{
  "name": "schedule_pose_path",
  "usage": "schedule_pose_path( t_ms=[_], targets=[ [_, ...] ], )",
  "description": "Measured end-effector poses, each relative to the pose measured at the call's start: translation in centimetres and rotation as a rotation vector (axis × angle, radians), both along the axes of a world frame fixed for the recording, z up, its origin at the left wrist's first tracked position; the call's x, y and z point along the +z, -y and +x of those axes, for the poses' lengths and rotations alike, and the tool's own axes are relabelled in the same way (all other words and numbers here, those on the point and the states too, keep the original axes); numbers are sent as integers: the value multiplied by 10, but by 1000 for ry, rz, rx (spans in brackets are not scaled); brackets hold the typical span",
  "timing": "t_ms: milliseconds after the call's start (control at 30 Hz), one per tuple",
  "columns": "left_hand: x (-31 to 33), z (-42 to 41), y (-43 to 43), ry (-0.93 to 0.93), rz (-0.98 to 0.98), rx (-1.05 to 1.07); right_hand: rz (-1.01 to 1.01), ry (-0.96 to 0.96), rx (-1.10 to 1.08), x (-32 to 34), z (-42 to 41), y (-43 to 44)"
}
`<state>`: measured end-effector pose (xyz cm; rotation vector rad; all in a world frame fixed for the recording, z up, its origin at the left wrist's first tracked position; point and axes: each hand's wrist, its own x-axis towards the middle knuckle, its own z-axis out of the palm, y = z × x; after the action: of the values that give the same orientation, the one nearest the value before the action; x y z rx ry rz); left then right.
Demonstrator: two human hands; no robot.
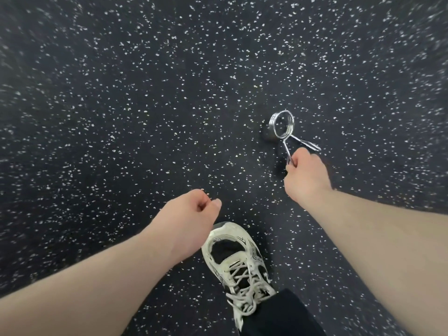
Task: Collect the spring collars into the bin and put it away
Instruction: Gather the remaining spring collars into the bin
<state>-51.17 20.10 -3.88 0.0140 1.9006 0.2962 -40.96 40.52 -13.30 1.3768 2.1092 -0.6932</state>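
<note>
A chrome spring collar [283, 124] with a coiled ring and two wire handles hangs just above the dark floor, right of centre. My right hand [306, 175] is shut on one of its handles, and the other handle sticks out to the right. My left hand [191, 214] hovers lower and to the left with its fingers curled closed and nothing in it. No bin is in view.
Black rubber floor [121, 105] with white speckles fills the view. My white laced sneaker [237, 263] and a dark trouser leg [281, 314] stand at the bottom centre, below my left hand.
</note>
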Motion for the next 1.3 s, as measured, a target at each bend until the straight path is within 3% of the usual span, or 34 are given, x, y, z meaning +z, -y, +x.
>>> schedule_pose_path(
  t_ms=[167, 367, 467, 567, 667, 733, 833, 933, 1100, 1300],
  targets=[
    [7, -2, 18, 0, 26, 76, -216, -147, 146, 20, -33, 31],
    [19, 4, 59, -92, 45, 192, -500, -86, 436, 55, -75, 92],
    [26, 4, 94, -281, 9, 217, -720, -24, 327, 70, -88, 128],
    [35, 2, 141, -469, -1, 104, -1020, 94, 129, 81, -99, 159],
    [46, 2, 185, -474, -100, -178, -1210, 240, 107, 90, -112, 186],
    [53, 7, 212, -426, -104, -218, -1264, 332, 125, 96, -122, 206],
    [57, 17, 253, -439, -25, -28, -1230, 438, 229, 109, -137, 244],
    [62, 26, 294, -433, -2, 147, -1042, 373, 453, 122, -150, 292],
    [72, 42, 357, -367, 24, 385, -483, 182, 1331, 153, -162, 382],
    [85, 49, 439, -257, 63, 764, -603, 287, 1694, 180, -155, 476]
  ],
)
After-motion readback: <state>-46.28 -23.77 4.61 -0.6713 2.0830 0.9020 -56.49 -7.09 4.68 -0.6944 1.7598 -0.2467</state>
